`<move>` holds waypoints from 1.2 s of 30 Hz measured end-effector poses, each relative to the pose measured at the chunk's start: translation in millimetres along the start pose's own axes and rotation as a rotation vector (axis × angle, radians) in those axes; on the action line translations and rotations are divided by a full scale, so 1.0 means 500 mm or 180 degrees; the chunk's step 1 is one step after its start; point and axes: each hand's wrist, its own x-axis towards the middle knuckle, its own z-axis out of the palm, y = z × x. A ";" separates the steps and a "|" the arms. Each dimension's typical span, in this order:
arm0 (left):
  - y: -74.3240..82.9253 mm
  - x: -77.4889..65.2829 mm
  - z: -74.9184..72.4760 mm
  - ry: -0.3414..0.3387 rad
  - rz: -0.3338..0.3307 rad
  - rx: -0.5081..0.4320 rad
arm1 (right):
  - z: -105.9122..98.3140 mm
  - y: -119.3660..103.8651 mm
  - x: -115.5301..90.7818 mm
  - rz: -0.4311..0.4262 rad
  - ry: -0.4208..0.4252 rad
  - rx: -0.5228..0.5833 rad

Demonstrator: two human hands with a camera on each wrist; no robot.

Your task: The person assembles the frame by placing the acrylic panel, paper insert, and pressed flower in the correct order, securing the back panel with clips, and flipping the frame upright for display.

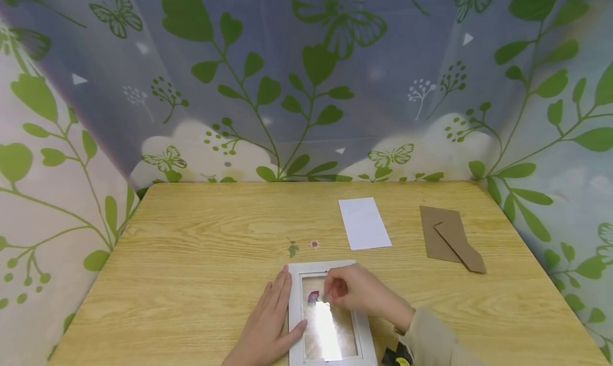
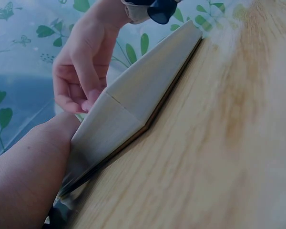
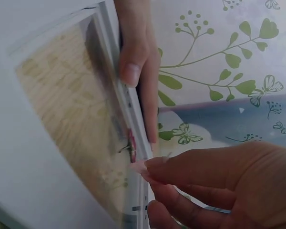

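A white picture frame (image 1: 296, 323) lies on the table, its clear pane showing the wood beneath. My left hand (image 1: 268, 318) rests flat along the frame's left side, fingers straight and the thumb over its edge. A small purple pressed flower (image 1: 313, 297) lies on the pane near the top, also seen in the right wrist view as a magenta flower (image 3: 132, 144). Just right of it, my right hand (image 1: 356, 291) pinches a tiny pale piece between thumb and forefinger, its kind mostly hidden by the fingertips. The other right fingers are curled.
Beyond the frame lie a green leaf sprig (image 1: 293, 248) and a small pink flower (image 1: 314, 244). Farther back is a white paper sheet (image 1: 365, 223). To the right sits a brown backing board (image 1: 438, 233) with a stand leg. Patterned cloth (image 1: 268, 78) surrounds the table.
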 end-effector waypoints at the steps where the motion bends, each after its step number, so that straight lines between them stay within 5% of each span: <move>1: 0.000 0.000 0.001 0.0003 0.0003 0.0002 | 0.003 0.002 0.000 0.0004 0.0019 -0.0042; 13: 0.001 0.001 -0.001 0.0003 0.0027 -0.0025 | 0.019 0.021 0.000 0.0062 0.0257 -0.0508; 24: 0.002 0.003 -0.007 -0.0030 0.0018 0.0008 | -0.004 0.024 -0.001 0.0067 0.0481 -0.0382; 36: 0.002 0.006 -0.008 -0.0067 -0.0004 -0.0013 | 0.004 0.030 -0.003 0.0080 0.0087 -0.0554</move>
